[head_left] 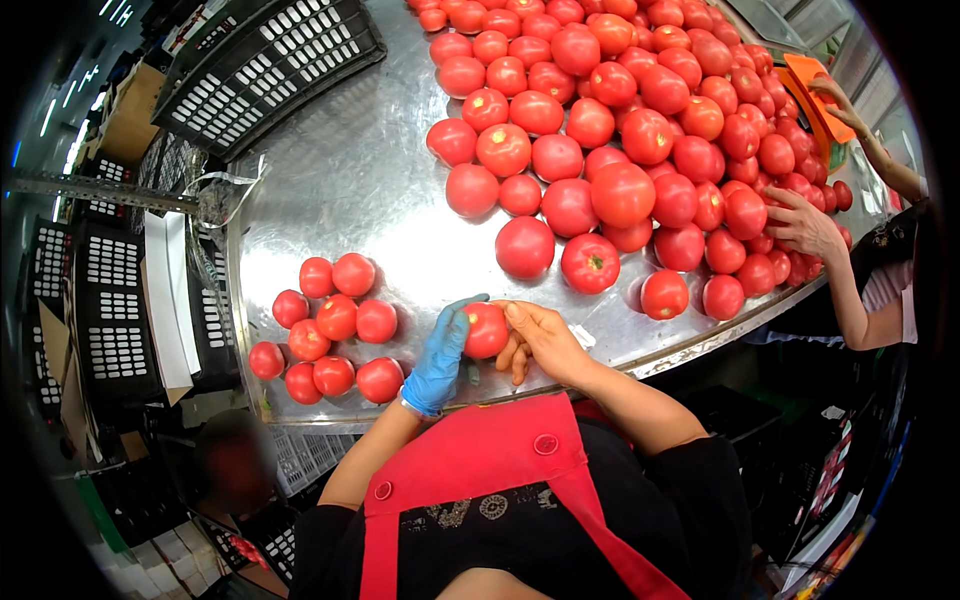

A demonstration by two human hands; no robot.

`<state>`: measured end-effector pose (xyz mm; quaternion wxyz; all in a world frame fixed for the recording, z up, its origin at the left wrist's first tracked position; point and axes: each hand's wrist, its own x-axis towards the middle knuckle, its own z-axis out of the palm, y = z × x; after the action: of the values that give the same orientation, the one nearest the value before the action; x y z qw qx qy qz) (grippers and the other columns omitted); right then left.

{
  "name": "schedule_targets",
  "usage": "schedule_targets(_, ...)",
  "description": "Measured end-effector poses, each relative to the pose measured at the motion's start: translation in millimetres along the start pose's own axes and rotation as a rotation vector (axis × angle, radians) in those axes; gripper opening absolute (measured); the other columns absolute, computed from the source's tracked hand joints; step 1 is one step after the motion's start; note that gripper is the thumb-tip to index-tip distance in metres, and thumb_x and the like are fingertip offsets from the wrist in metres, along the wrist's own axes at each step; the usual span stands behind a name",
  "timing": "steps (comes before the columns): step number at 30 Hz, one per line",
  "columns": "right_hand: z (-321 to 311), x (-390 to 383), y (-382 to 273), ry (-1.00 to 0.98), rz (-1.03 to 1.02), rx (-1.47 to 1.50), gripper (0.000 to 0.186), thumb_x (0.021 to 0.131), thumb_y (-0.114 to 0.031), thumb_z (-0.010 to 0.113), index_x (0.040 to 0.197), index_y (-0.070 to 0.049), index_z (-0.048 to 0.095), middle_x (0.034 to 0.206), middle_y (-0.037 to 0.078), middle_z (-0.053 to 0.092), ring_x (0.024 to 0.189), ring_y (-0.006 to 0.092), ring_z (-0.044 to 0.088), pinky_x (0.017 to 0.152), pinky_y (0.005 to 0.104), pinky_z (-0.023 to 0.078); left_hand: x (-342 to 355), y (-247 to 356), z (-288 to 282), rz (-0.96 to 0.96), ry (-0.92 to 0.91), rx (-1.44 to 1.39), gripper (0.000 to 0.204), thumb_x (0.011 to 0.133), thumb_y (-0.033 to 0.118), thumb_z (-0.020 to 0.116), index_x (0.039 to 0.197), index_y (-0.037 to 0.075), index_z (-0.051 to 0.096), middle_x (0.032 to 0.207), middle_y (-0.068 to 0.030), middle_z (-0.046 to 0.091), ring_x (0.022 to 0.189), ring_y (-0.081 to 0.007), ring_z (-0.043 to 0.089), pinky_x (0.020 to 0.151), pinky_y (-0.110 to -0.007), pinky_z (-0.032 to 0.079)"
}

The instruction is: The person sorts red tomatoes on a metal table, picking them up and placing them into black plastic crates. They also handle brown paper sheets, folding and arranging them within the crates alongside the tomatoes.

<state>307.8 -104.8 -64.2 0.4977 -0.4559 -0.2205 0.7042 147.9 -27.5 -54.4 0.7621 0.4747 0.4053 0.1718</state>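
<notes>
Between my two hands, close to the near edge of the metal table, is a red tomato. My left hand, in a blue glove, closes on its left side. Bare and with curled fingers, my right hand grips the same tomato from the right. To the left of my gloved hand lies a small group of tomatoes. A large heap of tomatoes covers the far and right part of the table, its nearest ones just beyond my hands.
A black slatted crate stands at the table's far left. More black crates are stacked beyond the left edge. On the right, another person's hand rests on the heap, and their other hand is at an orange tray.
</notes>
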Motion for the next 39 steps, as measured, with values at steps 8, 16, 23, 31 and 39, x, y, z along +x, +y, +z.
schedule_targets(8, -5.9, 2.1, 9.8, 0.143, -0.461, -0.513, 0.046, 0.089, -0.026, 0.06, 0.128, -0.004, 0.047, 0.099, 0.01, 0.057, 0.079, 0.0136, 0.057, 0.068, 0.0255, 0.046, 5.0, -0.4, -13.6, -0.44, -0.074, -0.319, 0.088, 0.08, 0.079, 0.018, 0.114, 0.006, 0.054, 0.074, -0.0073, 0.062, 0.048, -0.0149, 0.059, 0.035, -0.021, 0.039)
schedule_targets(16, 8.2, -8.1, 0.8, 0.175, -0.714, -0.872, 0.072, 0.072, -0.026, 0.077, 0.13, -0.003, 0.041, 0.119, 0.016, 0.046, 0.106, 0.0276, 0.05, 0.089, 0.0359, 0.043, -2.1, 12.0, 14.1, -0.459, 0.143, -0.546, 0.078, 0.085, 0.071, 0.03, 0.128, 0.007, 0.043, 0.106, -0.0114, 0.059, 0.061, -0.0193, 0.062, 0.052, -0.025, 0.053)
schedule_targets(23, 0.5, -22.4, -17.2, 0.364, -0.757, -0.715, 0.072, 0.065, -0.022, 0.079, 0.125, -0.002, 0.044, 0.116, 0.017, 0.047, 0.11, 0.0308, 0.048, 0.095, 0.0387, 0.038, -7.5, 8.7, 5.7, -0.379, -0.245, -0.252, 0.073, 0.09, 0.064, 0.029, 0.124, 0.002, 0.045, 0.088, -0.0116, 0.064, 0.066, -0.0163, 0.063, 0.051, -0.021, 0.048)
schedule_targets(31, -85.6, -50.3, -75.9, 1.203, -1.011, -0.899, 0.067, 0.067, -0.013, 0.077, 0.123, -0.001, 0.043, 0.12, 0.013, 0.044, 0.112, 0.025, 0.045, 0.097, 0.0355, 0.036, -11.8, 9.4, -4.4, -0.196, -0.211, -0.068, 0.053, 0.095, 0.043, 0.04, 0.119, -0.004, 0.05, 0.087, -0.0117, 0.064, 0.069, -0.0146, 0.062, 0.055, -0.021, 0.047)
schedule_targets(39, -202.3, -103.8, -118.3, 1.838, -0.838, -0.94, 0.065, 0.084, -0.027, 0.066, 0.132, 0.007, 0.038, 0.136, 0.023, 0.037, 0.125, 0.0322, 0.037, 0.107, 0.038, 0.027, -20.9, 18.8, -23.4, -0.081, -0.096, 0.012, 0.034, 0.096, 0.027, 0.045, 0.115, 0.0, 0.054, 0.089, -0.0079, 0.064, 0.072, -0.0122, 0.061, 0.059, -0.021, 0.047)
